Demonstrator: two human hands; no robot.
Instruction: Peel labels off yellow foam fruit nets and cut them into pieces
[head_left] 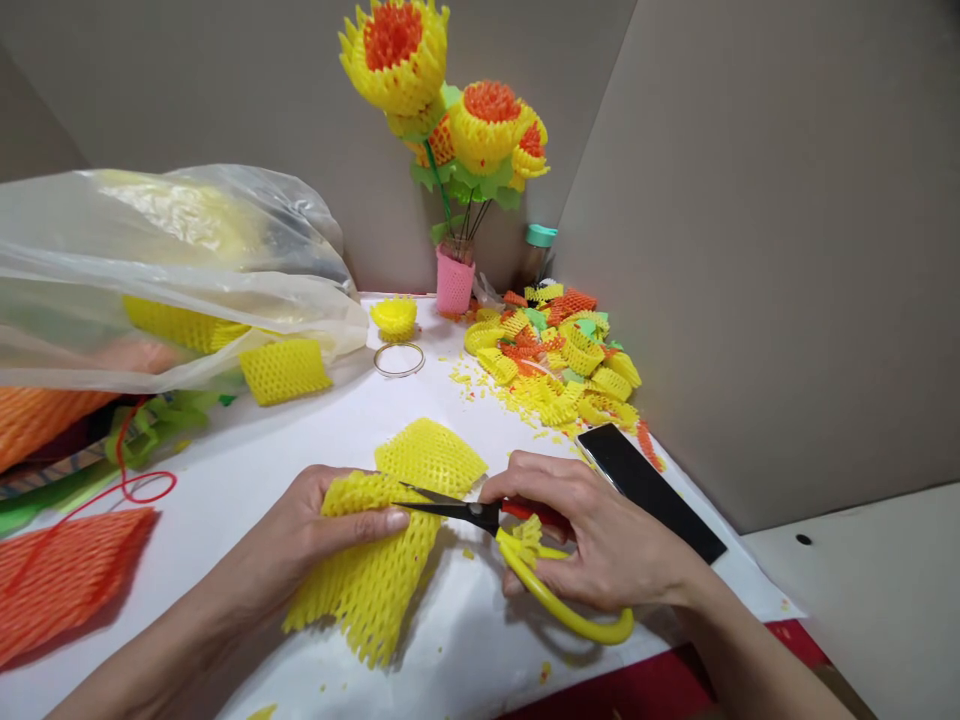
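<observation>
My left hand (330, 525) pinches a piece of yellow foam netting (375, 585), which hangs down below the fingers with a ragged lower edge. In my right hand (577, 530) are scissors (574, 608) with dark blades and red and yellow handles. The blades are parted and lie at the netting, right by my left thumb. A small yellow scrap (529, 537) rests against the scissors near my right fingers. Just beyond the blades another yellow netting piece (431, 452) lies on the white tabletop; whether it joins the held piece is hidden.
A pile of foam scraps (559, 350) lies at the back right, beside a black flat bar (649, 490). Foam flowers (487, 115) stand in a pink-wrapped vase (454, 280). A plastic bag (247, 230), a ring (399, 359) and orange netting (75, 575) are leftward.
</observation>
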